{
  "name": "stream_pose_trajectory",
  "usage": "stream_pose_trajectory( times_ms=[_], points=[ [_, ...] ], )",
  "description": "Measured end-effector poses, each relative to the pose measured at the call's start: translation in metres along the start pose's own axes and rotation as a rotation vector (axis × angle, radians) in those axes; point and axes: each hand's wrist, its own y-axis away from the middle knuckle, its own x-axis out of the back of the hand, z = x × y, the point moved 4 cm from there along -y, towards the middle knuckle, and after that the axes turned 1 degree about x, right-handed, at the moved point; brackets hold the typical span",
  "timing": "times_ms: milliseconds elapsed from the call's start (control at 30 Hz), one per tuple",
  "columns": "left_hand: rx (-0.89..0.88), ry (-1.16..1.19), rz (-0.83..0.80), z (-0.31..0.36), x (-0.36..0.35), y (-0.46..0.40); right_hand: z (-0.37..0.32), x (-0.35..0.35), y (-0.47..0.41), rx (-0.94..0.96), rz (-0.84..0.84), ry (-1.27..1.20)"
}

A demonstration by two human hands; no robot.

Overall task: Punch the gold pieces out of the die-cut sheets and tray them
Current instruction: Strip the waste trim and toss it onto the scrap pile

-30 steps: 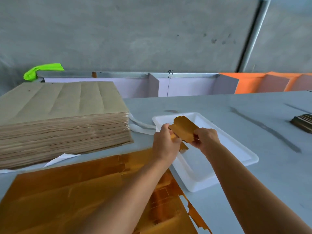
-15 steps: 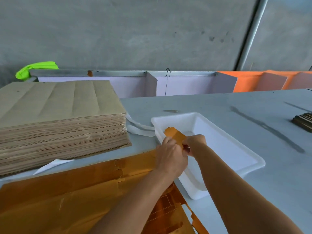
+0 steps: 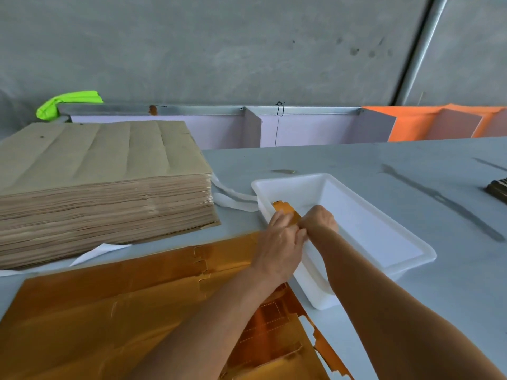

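A gold die-cut sheet (image 3: 115,311) lies on the grey table in front of me, its right part torn and perforated. A white plastic tray (image 3: 384,242) stands to its right. A small gold piece (image 3: 285,211) sits low in the tray's near left corner, against the wall. My left hand (image 3: 277,242) and my right hand (image 3: 318,219) meet at that corner and both hold the piece, which they largely hide. My right forearm crosses over the tray's near rim.
A thick stack of brown paper sheets (image 3: 96,185) fills the left of the table. White strips (image 3: 233,197) lie between stack and tray. A dark stack of pieces (image 3: 498,187) sits at the right edge. Lilac and orange partitions (image 3: 301,127) line the table's back.
Both hands have carried the gold piece from above the tray down into its near left corner. The view has shifted slightly.
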Motion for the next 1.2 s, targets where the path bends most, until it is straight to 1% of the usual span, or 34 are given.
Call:
stream_pose_trajectory(
  times_ms=[100,200,267,333,400,467,500,567,633,700,767,833,867,933,967,1067,1133,1200],
  points=[
    [0.012,0.013,-0.014,-0.004,0.018,0.019,-0.011,0.015,0.012,0.072,0.069,0.078],
    [0.070,-0.001,-0.013,-0.009,0.049,0.043,-0.025,0.030,0.036,0.147,0.103,0.077],
    [0.096,-0.037,-0.037,-0.013,0.067,0.064,-0.034,0.037,0.059,0.199,0.107,0.034],
    [0.108,-0.124,-0.131,-0.018,0.080,0.090,-0.039,0.043,0.089,0.256,0.095,-0.039],
    [0.087,-0.203,-0.258,-0.023,0.087,0.123,-0.040,0.046,0.122,0.351,0.097,-0.124],
    [0.051,-0.246,-0.370,-0.027,0.089,0.158,-0.032,0.046,0.159,0.408,0.070,-0.238],
    [0.044,-0.253,-0.422,-0.028,0.088,0.176,-0.024,0.043,0.175,0.417,0.032,-0.251],
    [0.039,-0.263,-0.542,-0.030,0.078,0.211,-0.005,0.035,0.201,0.401,-0.077,-0.193],
    [0.010,-0.325,-0.621,-0.032,0.068,0.238,0.016,0.025,0.220,0.370,-0.178,-0.152],
    [-0.020,-0.398,-0.610,-0.033,0.062,0.251,0.038,0.020,0.236,0.347,-0.202,-0.116],
    [0.003,-0.413,-0.562,-0.034,0.061,0.254,0.060,0.020,0.244,0.304,-0.152,0.021],
    [0.032,-0.389,-0.512,-0.032,0.064,0.253,0.080,0.021,0.246,0.224,-0.120,0.197],
    [0.034,-0.360,-0.480,-0.031,0.066,0.252,0.086,0.021,0.247,0.190,-0.133,0.252],
    [0.029,-0.264,-0.406,-0.028,0.070,0.249,0.091,0.018,0.250,0.162,-0.177,0.288],
    [0.023,-0.215,-0.364,-0.026,0.072,0.248,0.091,0.018,0.250,0.166,-0.170,0.285],
    [0.026,-0.118,-0.258,-0.026,0.079,0.245,0.087,0.024,0.248,0.187,-0.079,0.214],
    [0.049,-0.052,-0.238,-0.028,0.081,0.245,0.084,0.027,0.246,0.181,-0.046,0.099],
    [0.069,-0.015,-0.242,-0.030,0.083,0.245,0.082,0.029,0.244,0.165,-0.048,-0.023]
  ],
)
